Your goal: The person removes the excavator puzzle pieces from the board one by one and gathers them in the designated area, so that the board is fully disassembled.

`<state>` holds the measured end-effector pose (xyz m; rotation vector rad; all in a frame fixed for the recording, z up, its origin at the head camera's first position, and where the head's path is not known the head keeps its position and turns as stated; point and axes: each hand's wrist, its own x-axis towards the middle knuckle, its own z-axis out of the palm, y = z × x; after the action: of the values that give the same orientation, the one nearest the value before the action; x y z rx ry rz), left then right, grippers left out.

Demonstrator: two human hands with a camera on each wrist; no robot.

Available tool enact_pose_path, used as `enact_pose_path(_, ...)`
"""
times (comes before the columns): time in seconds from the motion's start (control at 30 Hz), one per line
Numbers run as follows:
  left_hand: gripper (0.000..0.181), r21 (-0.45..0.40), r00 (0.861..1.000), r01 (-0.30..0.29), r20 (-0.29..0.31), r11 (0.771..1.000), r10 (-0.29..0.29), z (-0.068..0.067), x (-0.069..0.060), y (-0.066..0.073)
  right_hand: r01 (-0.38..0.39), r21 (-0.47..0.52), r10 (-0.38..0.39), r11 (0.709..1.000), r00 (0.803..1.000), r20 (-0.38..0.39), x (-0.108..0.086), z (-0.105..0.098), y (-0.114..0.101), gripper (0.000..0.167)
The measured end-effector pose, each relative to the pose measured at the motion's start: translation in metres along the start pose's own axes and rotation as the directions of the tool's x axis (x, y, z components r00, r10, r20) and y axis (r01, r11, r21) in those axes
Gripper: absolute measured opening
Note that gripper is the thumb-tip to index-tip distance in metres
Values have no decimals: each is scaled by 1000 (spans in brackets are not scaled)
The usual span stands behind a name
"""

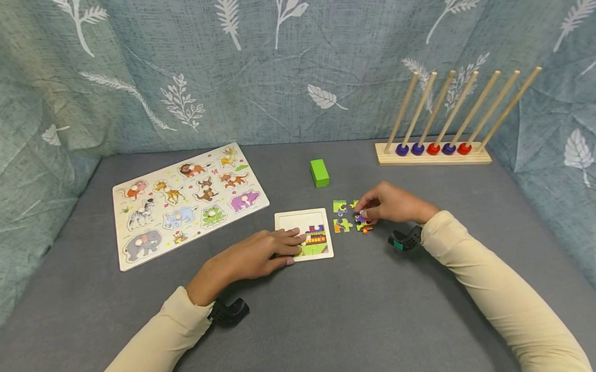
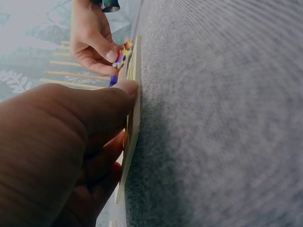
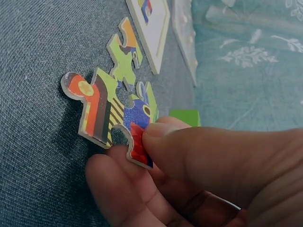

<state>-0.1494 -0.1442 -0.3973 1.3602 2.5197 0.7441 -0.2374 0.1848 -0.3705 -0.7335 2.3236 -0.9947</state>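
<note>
A small wooden puzzle tray [image 1: 295, 221] lies on the table with several pieces set in its lower right part, showing a red, yellow and purple picture. My left hand [image 1: 263, 253] rests on its left side, fingers extended over it and thumb [image 2: 125, 88] at the near edge. Beside the tray, my right hand [image 1: 388, 204] pinches a jigsaw piece [image 3: 137, 142] with red and purple print between thumb and fingers. Other loose pieces lie close by, among them a green and orange one [image 1: 342, 226] and a green one [image 1: 339, 206]. My fingers partly cover the group.
A green block [image 1: 320, 173] stands behind the pieces. On the left lies a large animal peg puzzle board [image 1: 178, 231]. At the back right is a wooden rack [image 1: 432, 159] with tall rods and several red and blue beads. A patterned curtain [image 1: 291, 98] closes off the back.
</note>
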Motion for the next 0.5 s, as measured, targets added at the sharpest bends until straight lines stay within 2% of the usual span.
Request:
enact_pose_path(0.17,33,9,1000,-10,-3,1000,10,1,0,-1,-12,-19,12,1000,1000,-6,1,0,0,16)
enact_pose_path(0.5,32,2,1000,-15,-17,1000,15,1,-1,0,36,-112,-41,993,998,-41,3,1,0,14)
